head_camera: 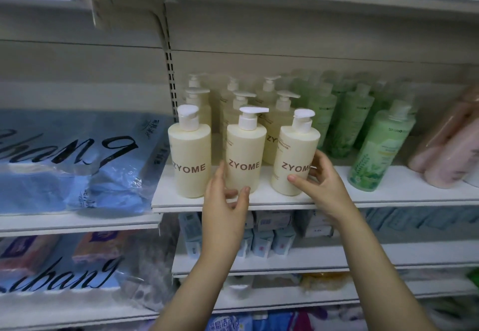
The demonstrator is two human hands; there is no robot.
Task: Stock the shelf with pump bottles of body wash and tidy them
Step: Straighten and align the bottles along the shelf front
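Head view: your right grip (pixel 321 185) pinched the right bottle (pixel 293 154), thumb in front, fingers behind. Your left grip (pixel 223 201) curled round the middle bottle (pixel 243 159) at its base. Both stood upright just beyond your grips, at the front of the shelf (pixel 388 193).

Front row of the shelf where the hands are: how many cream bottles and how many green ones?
cream pump bottles: 3
green bottle: 1
Total: 4
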